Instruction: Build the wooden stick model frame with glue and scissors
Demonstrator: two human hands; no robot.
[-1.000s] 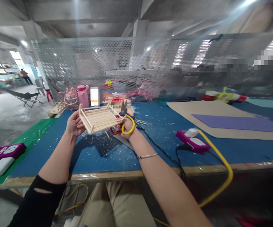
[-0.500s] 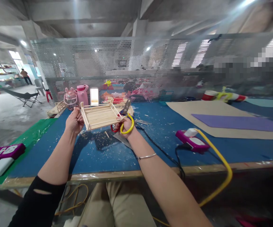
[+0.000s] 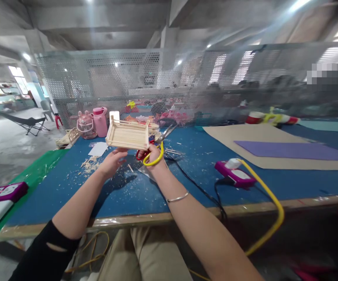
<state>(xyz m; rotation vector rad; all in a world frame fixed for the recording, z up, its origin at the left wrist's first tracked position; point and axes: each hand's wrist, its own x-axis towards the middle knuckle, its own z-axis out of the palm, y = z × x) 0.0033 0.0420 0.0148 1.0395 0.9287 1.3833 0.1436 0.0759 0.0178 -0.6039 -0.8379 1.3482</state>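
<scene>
A small bed-shaped model of pale wooden sticks is held up over the table, tilted so its slatted top shows. My right hand grips its right front corner. Scissors with one yellow and one red handle hang in that same hand, blades pointing up and right. Below the model's front left edge is my left hand, its fingers and thumb apart. Its fingertips reach the model's underside, where contact is partly hidden.
Wood scraps and a white card lie on the blue table. Pink bottles and another stick model stand behind. Rightward are a purple power strip, yellow cable and purple sheet.
My left hand has let go of the model's left side and moved down and right beneath it. The model has risen slightly, and the scissor blades have swung rightward.
</scene>
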